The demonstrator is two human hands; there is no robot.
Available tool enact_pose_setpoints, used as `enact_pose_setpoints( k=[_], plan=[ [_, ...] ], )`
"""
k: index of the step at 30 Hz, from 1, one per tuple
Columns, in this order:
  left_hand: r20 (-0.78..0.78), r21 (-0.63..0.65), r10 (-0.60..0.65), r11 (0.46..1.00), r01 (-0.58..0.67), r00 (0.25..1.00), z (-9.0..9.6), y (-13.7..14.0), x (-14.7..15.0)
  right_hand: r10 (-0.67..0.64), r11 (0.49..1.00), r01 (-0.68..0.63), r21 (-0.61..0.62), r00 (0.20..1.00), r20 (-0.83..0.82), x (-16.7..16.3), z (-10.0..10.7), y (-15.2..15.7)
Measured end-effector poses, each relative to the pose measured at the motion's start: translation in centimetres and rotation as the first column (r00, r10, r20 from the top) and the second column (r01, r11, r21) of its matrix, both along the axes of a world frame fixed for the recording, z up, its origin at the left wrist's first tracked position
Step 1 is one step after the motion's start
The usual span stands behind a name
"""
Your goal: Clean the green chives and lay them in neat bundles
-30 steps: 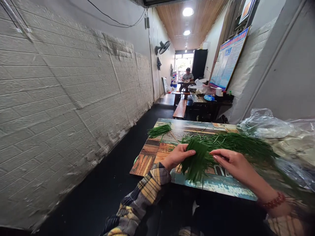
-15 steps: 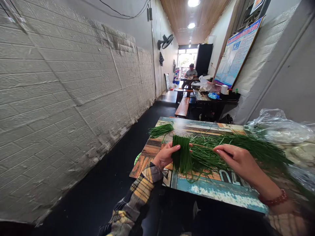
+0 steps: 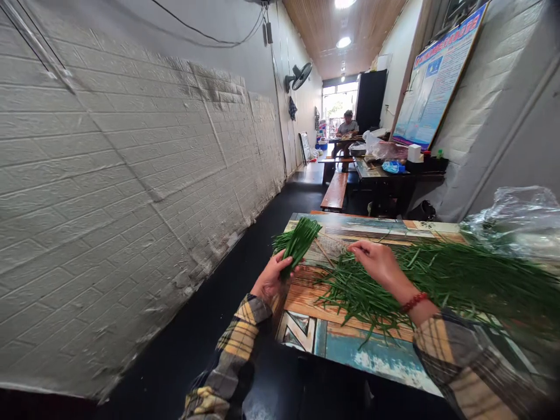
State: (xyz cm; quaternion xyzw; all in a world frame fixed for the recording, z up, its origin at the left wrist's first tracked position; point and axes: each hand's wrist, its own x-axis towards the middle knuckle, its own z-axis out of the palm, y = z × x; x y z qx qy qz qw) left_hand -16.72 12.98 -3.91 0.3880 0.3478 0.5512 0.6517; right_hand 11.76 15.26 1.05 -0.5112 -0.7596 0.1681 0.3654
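Observation:
A folded bunch of green chives (image 3: 301, 242) is gripped in my left hand (image 3: 272, 276), tilted up to the right above the table's far left side. Thin wooden skewers (image 3: 324, 251) slant out from the bunch toward the right. My right hand (image 3: 371, 259), with a red bead bracelet on the wrist, pinches what looks like the end of one skewer, fingertips closed. Under and beside this hand, loose chives (image 3: 363, 291) spread across the patterned wooden table (image 3: 376, 350). Behind the held bunch, another small bundle of chives (image 3: 281, 240) is partly covered.
A longer heap of chives (image 3: 476, 274) and a clear plastic bag (image 3: 520, 216) occupy the table's right side. Beyond stand a wooden bench (image 3: 336, 191) and another table with bags (image 3: 387, 153). A person (image 3: 348, 123) sits farther back. A white brick wall (image 3: 153, 192) runs along the left.
My left hand has moved slightly left and turned the bunch from hanging down to pointing up. My right hand has shifted left and up, closer to the bunch.

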Motion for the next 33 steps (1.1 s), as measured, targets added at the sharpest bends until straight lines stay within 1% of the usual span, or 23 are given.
enact_pose_setpoints(
  k=[2, 4, 6, 9, 12, 15, 18, 21, 24, 26, 28, 30, 33],
  plan=[
    [-0.006, -0.036, 0.142, 0.989, -0.142, 0.99, 0.0, 1.8, -1.1, -0.017, 0.998, 0.012, -0.069, 0.998, -0.064, -1.3, -1.4, 1.7],
    [-0.033, -0.075, 0.265, 0.961, -0.266, 0.964, -0.1, 3.8, -1.6, -0.041, 0.991, 0.025, -0.13, 0.992, -0.122, -2.5, -3.0, 3.3],
    [-0.062, -0.091, 0.356, 0.928, -0.361, 0.932, -0.2, 5.7, -1.7, -0.055, 0.986, 0.03, -0.163, 0.987, -0.149, -3.6, -4.5, 4.8],
    [-0.086, -0.082, 0.429, 0.897, -0.435, 0.899, -0.7, 8.1, -1.5, -0.07, 0.979, 0.038, -0.2, 0.985, -0.157, -5.2, -6.7, 6.6],
    [-0.109, -0.08, 0.501, 0.856, -0.51, 0.858, -1.7, 9.4, -1.3, -0.087, 0.968, 0.051, -0.245, 0.986, -0.139, -6.7, -8.7, 7.9],
    [-0.14, -0.083, 0.552, 0.821, -0.565, 0.822, -2.7, 9.4, -1.4, -0.059, 0.959, 0.028, -0.282, 0.993, -0.103, -7.5, -10.4, 8.6],
    [-0.162, -0.069, 0.594, 0.789, -0.61, 0.788, -3.3, 8.4, -1.9, -0.001, 0.958, -0.016, -0.286, 0.998, -0.061, -7.2, -11.3, 8.4],
    [-0.177, -0.042, 0.652, 0.743, -0.668, 0.737, -3.2, 6.9, -2.6, 0.051, 0.967, -0.055, -0.25, 0.998, -0.02, -6.1, -11.0, 7.7],
    [-0.186, -0.02, 0.692, 0.707, -0.707, 0.697, -2.7, 5.3, -2.8, 0.087, 0.979, -0.084, -0.188, 0.996, 0.005, -4.7, -9.9, 6.5],
    [-0.181, -0.012, 0.689, 0.712, -0.703, 0.701, -2.4, 4.0, -2.3, 0.097, 0.984, -0.094, -0.154, 0.995, 0.012, -3.6, -9.1, 5.3],
    [-0.174, -0.013, 0.653, 0.747, -0.665, 0.737, -2.2, 2.6, -1.2, 0.096, 0.988, -0.095, -0.123, 0.995, -0.001, -2.3, -8.7, 3.7],
    [-0.169, -0.023, 0.568, 0.814, -0.58, 0.805, -2.3, 1.1, 0.5, 0.079, 0.994, -0.083, -0.071, 0.995, -0.056, -0.6, -8.8, 1.5],
    [-0.191, -0.037, 0.349, 0.931, -0.362, 0.917, -2.8, -0.9, 3.8, 0.056, 0.998, -0.057, -0.004, 0.989, -0.135, 2.2, -9.4, -2.9]
  ],
)
